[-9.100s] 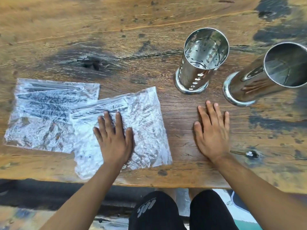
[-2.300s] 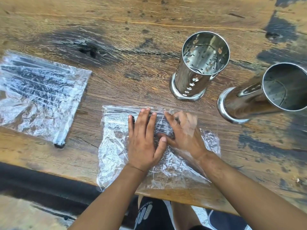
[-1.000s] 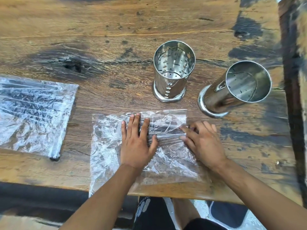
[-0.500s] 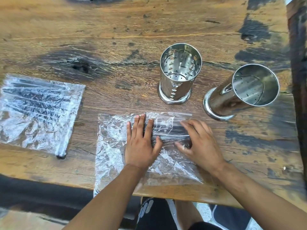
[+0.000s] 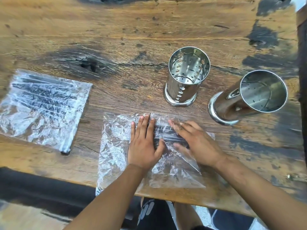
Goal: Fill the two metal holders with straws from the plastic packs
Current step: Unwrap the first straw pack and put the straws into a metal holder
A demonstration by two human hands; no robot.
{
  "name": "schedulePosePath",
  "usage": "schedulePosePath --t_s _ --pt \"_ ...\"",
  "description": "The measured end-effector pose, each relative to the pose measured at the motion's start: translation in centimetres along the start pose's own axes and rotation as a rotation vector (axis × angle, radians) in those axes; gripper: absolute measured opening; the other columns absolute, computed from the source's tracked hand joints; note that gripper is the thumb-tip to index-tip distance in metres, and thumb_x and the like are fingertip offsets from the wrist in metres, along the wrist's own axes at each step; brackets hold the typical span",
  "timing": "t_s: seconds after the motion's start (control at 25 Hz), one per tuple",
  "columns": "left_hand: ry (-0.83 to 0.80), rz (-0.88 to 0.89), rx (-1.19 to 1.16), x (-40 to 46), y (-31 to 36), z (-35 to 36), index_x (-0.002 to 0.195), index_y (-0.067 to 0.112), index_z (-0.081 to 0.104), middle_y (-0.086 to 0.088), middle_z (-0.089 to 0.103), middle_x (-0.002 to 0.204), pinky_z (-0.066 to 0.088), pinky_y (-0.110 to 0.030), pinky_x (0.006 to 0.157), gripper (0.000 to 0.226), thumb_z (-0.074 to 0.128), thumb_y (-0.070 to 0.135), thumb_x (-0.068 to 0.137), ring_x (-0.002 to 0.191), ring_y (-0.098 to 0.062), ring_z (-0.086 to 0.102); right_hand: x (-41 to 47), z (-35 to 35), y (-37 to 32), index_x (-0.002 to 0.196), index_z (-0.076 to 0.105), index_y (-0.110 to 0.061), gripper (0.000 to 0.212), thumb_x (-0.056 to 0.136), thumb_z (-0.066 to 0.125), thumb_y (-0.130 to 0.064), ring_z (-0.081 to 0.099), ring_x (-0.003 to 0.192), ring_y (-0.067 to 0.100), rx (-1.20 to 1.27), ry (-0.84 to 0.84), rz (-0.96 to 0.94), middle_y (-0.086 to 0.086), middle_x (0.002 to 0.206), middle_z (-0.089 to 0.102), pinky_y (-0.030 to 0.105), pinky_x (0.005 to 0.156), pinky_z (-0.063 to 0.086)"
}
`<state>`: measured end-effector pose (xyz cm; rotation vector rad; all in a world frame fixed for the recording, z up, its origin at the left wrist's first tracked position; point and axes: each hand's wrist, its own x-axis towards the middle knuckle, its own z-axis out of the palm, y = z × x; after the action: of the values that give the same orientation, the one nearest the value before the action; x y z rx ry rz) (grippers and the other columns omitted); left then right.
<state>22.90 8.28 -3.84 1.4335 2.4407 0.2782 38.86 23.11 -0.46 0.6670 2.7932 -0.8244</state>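
Nearest the table edge lies the near plastic pack [image 5: 116, 146], straws [image 5: 167, 137] bunched inside it. The left hand [image 5: 142, 143] presses flat on it, fingers straight; the right hand [image 5: 194, 143], blurred, lies over the straws with fingers loosely extended — gripping nothing clearly. A second pack [image 5: 43, 107] sits untouched, well to the left. Beyond, both metal holders [image 5: 187, 75] [image 5: 249, 98] stand empty — so filling has not begun. The wooden table [image 5: 116, 39] is worn and dark-stained.
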Motion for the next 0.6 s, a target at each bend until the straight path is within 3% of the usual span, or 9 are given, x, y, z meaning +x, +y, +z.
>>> schedulePosePath --t_s 0.08,0.2,0.32,0.48,0.6 --pt "0.008 0.011 0.0 0.0 -0.1 0.1 0.16 0.01 0.028 -0.011 0.024 0.168 0.009 -0.052 0.129 0.075 0.036 0.049 0.096 0.159 -0.024 0.013 0.4 -0.2 -1.3 0.161 0.024 -0.019 0.076 0.098 0.06 -0.042 0.037 0.133 0.02 -0.08 -0.042 0.028 -0.001 0.149 0.044 0.036 0.115 0.039" --pt "0.011 0.015 0.018 0.0 -0.2 0.3 0.159 0.01 0.03 -0.011 0.026 0.168 0.01 -0.053 0.129 0.073 0.037 0.048 0.097 0.159 -0.024 0.014 1.0 -0.7 -3.6 0.149 0.045 -0.013 0.059 0.095 0.063 -0.025 0.038 0.131 0.023 -0.164 0.004 0.097 0.004 0.148 0.043 0.036 0.112 0.042" --pt "0.012 0.007 0.043 0.0 0.0 0.2 0.159 0.011 0.03 -0.01 0.026 0.168 0.008 -0.052 0.129 0.071 0.034 0.05 0.099 0.159 -0.023 0.013 1.2 -1.0 -5.0 0.143 0.053 -0.014 0.055 0.09 0.067 -0.012 0.043 0.13 0.026 -0.158 0.008 0.15 0.007 0.148 0.045 0.038 0.106 0.048" --pt "0.005 0.007 0.048 0.0 0.0 0.2 0.159 0.011 0.03 -0.01 0.025 0.168 0.006 -0.051 0.13 0.074 0.031 0.052 0.098 0.159 -0.023 0.012 1.0 -0.9 -5.3 0.128 0.062 -0.01 0.051 0.08 0.076 -0.003 0.052 0.113 0.024 -0.203 0.017 0.201 0.007 0.127 0.053 0.037 0.09 0.057" --pt "0.008 0.002 0.044 0.0 -0.1 0.3 0.158 0.011 0.032 -0.01 0.026 0.168 0.005 -0.05 0.13 0.073 0.034 0.052 0.097 0.159 -0.023 0.013 1.3 -0.9 -5.5 0.119 0.064 -0.005 0.038 0.082 0.07 -0.002 0.052 0.106 0.027 -0.279 -0.03 0.208 0.011 0.115 0.057 0.041 0.095 0.052"
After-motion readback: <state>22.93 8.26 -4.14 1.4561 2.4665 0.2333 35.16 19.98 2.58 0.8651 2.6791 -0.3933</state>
